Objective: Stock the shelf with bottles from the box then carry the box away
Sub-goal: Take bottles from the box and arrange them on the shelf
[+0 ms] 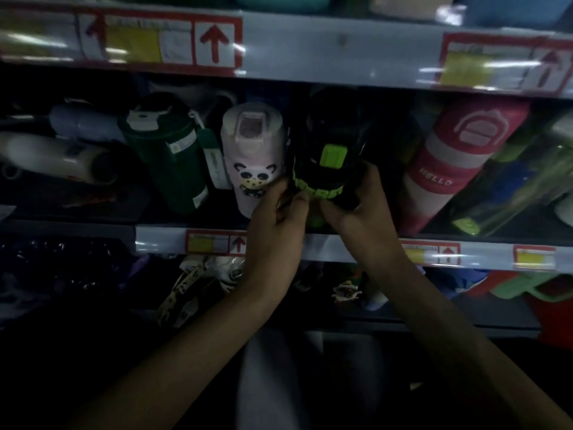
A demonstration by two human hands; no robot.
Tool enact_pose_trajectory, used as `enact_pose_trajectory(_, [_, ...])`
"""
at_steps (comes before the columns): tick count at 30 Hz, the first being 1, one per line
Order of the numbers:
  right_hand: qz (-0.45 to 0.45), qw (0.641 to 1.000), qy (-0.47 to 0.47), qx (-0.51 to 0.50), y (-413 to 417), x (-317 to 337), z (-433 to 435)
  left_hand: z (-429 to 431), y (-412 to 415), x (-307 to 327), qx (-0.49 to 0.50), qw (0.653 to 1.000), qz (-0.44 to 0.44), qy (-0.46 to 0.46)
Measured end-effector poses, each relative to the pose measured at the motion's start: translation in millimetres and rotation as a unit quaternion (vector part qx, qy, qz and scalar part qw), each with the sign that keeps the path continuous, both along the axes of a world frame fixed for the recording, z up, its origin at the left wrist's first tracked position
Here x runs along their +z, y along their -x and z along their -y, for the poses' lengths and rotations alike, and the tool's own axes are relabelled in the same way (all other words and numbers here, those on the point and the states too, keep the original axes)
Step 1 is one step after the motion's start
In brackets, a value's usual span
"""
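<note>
1. Head view is showing the shelf (161, 240) carrying a row of bottles in dim light.
2. The red-and-white bottle (459, 159) is leaning at the right, well apart from the dark green bottle (173, 162).
3. The black-and-green bottle (331, 135) is standing on the shelf, just beside the pink panda bottle (252, 150).
4. The left hand (279, 225) and right hand (362, 206) are both gripping its lower body, fingers curling round it.

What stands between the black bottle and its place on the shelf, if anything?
Nothing visible does. The left hand and right hand hold the black bottle in the gap between the panda bottle and the red bottle, at the front of the shelf. The space behind it is too dark to judge.
</note>
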State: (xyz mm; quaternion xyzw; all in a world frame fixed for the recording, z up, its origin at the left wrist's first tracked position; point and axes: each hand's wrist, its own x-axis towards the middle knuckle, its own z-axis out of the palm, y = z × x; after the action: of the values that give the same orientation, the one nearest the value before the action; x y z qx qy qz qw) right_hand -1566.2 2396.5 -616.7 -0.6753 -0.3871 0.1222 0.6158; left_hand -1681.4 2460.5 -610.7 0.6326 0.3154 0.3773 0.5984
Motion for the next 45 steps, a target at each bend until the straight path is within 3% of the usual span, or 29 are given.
enact_pose_trajectory(18, [-0.051,0.996,0.051,-0.046,3,-10,-8,-14,-4,-18,0.024,0.995,-0.098,0.008])
enact_pose_trajectory(23, [0.001,0.992,0.111,-0.058,2,-16,-8,-12,-8,-18,0.035,0.990,-0.134,-0.004])
enact_pose_trajectory(31, [0.039,0.990,0.110,-0.082,-3,-20,-6,-12,-9,-23,0.017,0.992,-0.121,-0.010])
enact_pose_trajectory(45, [0.029,0.988,0.116,-0.097,-3,-16,-4,-8,-8,-18,-0.005,0.990,-0.134,-0.044])
